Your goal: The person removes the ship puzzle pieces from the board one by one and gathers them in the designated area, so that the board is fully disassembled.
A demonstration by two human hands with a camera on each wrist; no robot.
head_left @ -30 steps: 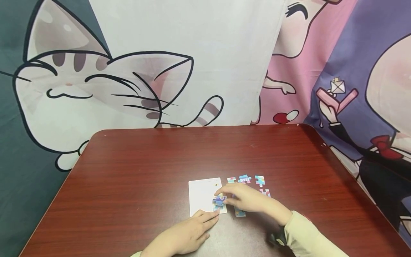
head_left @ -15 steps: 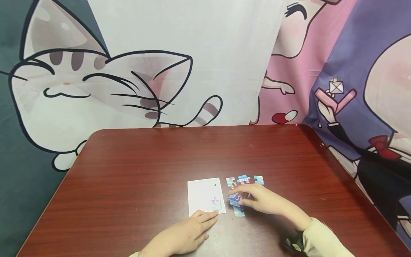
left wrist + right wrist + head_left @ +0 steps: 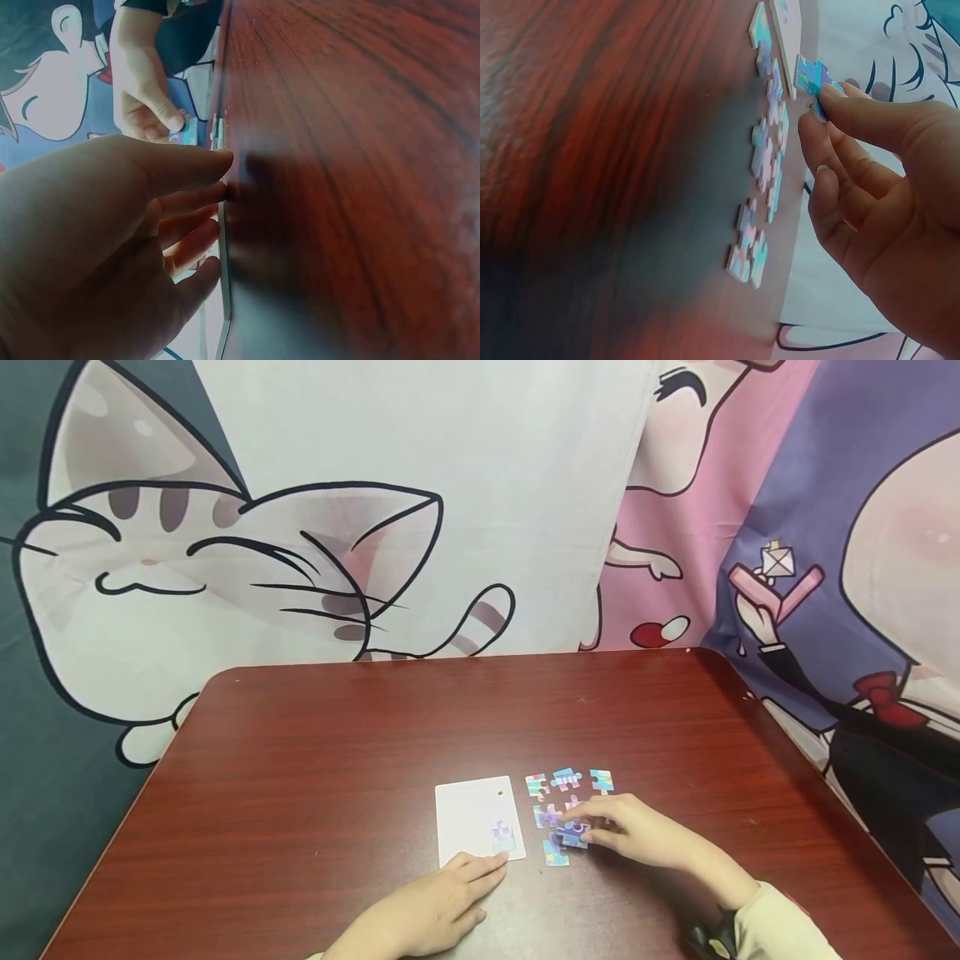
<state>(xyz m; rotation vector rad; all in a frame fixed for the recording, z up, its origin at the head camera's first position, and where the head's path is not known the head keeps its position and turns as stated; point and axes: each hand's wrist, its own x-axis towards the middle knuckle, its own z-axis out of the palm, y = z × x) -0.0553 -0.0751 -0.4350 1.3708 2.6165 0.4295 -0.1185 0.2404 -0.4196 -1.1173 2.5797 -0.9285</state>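
Note:
My right hand (image 3: 651,831) pinches a blue and purple jigsaw puzzle piece (image 3: 574,835) above other pieces, right of a white puzzle board (image 3: 465,814). In the right wrist view this piece (image 3: 808,75) sits between thumb and fingertips, raised off the table. My left hand (image 3: 435,902) lies with its fingers extended at the near edge of the board, the index fingertip by the lower right corner. Just above that fingertip a pale purple and light-blue patch (image 3: 502,837) shows on the board. Seen from the left wrist, the left hand (image 3: 112,217) holds nothing.
Several loose puzzle pieces (image 3: 566,778) lie right of the board, some partly hidden by the right hand. The reddish-brown table (image 3: 337,735) ends at a far edge before a cartoon-printed cloth (image 3: 525,510).
My right hand has moved right, from over the board to over the loose pieces, with the blue and purple puzzle piece in it. The left hand stays at the board's near edge.

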